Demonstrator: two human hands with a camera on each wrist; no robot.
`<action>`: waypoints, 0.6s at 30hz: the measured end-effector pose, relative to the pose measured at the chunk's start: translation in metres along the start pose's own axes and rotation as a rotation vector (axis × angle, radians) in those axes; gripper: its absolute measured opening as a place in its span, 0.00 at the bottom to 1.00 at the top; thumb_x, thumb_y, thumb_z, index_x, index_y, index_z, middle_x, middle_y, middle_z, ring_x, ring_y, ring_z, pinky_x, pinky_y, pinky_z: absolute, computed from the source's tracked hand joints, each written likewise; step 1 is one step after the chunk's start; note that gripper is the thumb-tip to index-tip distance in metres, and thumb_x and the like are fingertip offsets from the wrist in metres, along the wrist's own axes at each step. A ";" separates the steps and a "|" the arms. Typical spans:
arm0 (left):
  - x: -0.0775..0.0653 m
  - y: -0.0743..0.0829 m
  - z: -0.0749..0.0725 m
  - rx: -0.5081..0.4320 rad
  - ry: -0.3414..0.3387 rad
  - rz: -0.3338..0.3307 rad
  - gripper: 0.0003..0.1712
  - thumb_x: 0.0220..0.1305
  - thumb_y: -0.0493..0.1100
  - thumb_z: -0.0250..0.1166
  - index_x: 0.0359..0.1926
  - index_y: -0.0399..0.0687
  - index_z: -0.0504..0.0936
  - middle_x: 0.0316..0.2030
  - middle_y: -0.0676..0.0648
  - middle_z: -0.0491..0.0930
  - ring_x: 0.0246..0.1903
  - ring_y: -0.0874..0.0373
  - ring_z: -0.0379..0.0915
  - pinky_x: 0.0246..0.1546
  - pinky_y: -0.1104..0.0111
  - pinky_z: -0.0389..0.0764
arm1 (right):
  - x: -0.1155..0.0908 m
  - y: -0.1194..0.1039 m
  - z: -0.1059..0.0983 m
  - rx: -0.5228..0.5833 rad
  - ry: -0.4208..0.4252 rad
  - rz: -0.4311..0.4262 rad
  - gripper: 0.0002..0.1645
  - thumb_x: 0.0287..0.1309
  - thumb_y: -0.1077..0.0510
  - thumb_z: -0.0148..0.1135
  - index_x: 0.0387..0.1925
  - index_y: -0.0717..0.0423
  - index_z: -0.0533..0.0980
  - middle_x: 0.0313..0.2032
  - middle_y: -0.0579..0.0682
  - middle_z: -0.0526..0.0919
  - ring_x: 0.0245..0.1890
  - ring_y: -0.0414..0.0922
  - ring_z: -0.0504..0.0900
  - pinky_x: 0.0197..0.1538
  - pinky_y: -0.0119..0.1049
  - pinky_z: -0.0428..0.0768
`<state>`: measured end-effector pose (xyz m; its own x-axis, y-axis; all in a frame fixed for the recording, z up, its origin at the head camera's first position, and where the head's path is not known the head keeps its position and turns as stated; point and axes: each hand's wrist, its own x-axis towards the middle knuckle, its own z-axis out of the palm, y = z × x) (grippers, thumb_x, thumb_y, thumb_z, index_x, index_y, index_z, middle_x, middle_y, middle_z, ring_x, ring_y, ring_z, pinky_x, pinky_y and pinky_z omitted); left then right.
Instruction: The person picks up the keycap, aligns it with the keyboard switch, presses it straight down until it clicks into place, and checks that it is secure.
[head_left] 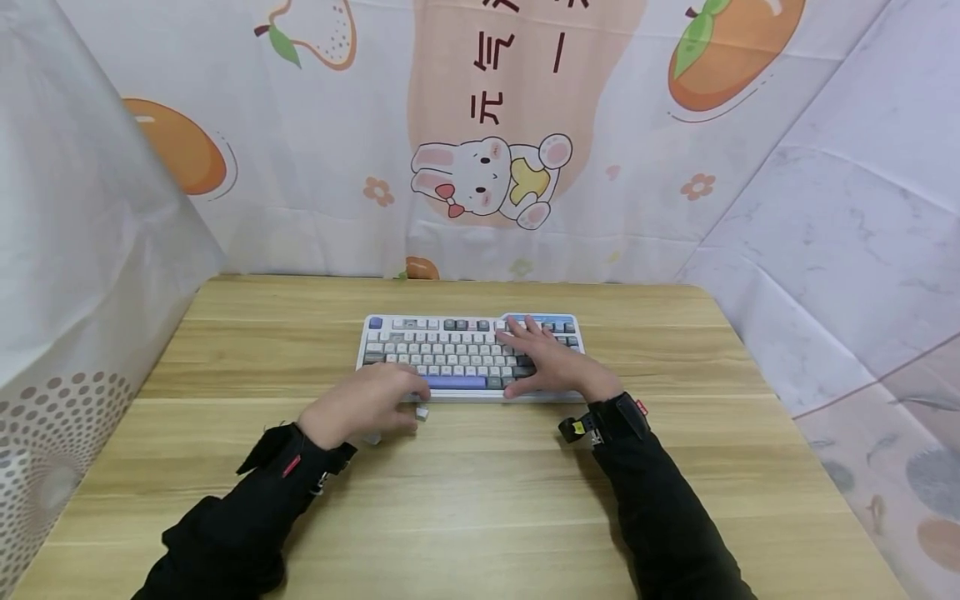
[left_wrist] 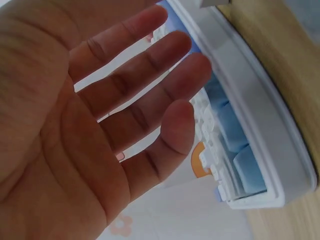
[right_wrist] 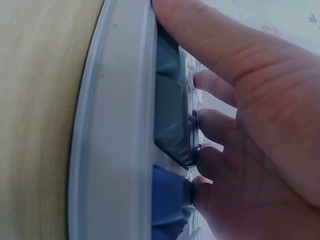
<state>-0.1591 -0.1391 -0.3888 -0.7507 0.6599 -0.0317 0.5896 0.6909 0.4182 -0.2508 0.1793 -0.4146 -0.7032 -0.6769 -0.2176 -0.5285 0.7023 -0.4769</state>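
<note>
A compact keyboard (head_left: 457,360) with white, grey and purple keys lies on the wooden table. My left hand (head_left: 371,400) hovers at its front left corner, fingers spread and loosely bent, and nothing shows in the palm in the left wrist view. Close to those fingertips, a small pale keycap (head_left: 422,412) lies on the table in front of the keyboard. A second small pale piece (head_left: 372,438) peeks out under the left hand, mostly hidden. My right hand (head_left: 551,362) rests spread over the keyboard's right side. Its thumb (right_wrist: 200,25) touches the front edge, while the other fingertips reach the keys.
The wooden table (head_left: 465,500) extends around the keyboard on all sides. Behind it hangs a printed cloth (head_left: 322,167) with fruit and a rabbit. White cloths border the left and right. Black sleeves with wrist straps cover both forearms.
</note>
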 end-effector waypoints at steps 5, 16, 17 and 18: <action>0.003 0.001 0.005 0.008 0.016 0.054 0.14 0.55 0.35 0.77 0.44 0.47 0.89 0.42 0.51 0.85 0.43 0.58 0.80 0.45 0.64 0.81 | 0.000 0.001 0.000 0.000 0.010 -0.001 0.62 0.54 0.37 0.74 0.81 0.48 0.51 0.80 0.54 0.37 0.78 0.58 0.29 0.76 0.58 0.34; 0.007 0.004 0.012 0.038 -0.009 0.081 0.27 0.55 0.19 0.64 0.46 0.51 0.91 0.42 0.54 0.86 0.44 0.62 0.82 0.45 0.68 0.82 | 0.000 0.001 0.001 0.001 0.009 0.002 0.61 0.54 0.38 0.74 0.80 0.48 0.51 0.80 0.54 0.37 0.79 0.57 0.29 0.76 0.58 0.35; 0.007 0.004 0.012 0.038 -0.011 0.086 0.27 0.54 0.19 0.64 0.45 0.51 0.92 0.41 0.54 0.86 0.43 0.62 0.82 0.45 0.68 0.82 | 0.000 0.000 0.000 0.001 0.007 0.002 0.62 0.54 0.38 0.74 0.80 0.48 0.51 0.80 0.54 0.37 0.79 0.57 0.29 0.76 0.58 0.35; 0.007 0.004 0.013 0.039 -0.012 0.090 0.27 0.53 0.18 0.65 0.44 0.51 0.92 0.40 0.54 0.86 0.43 0.62 0.82 0.45 0.68 0.82 | 0.000 0.000 0.000 0.002 0.006 0.003 0.62 0.54 0.37 0.74 0.80 0.48 0.51 0.80 0.54 0.37 0.79 0.57 0.29 0.76 0.58 0.34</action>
<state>-0.1586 -0.1278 -0.3992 -0.6906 0.7232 -0.0069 0.6660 0.6397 0.3838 -0.2510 0.1792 -0.4151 -0.7074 -0.6736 -0.2139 -0.5257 0.7038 -0.4777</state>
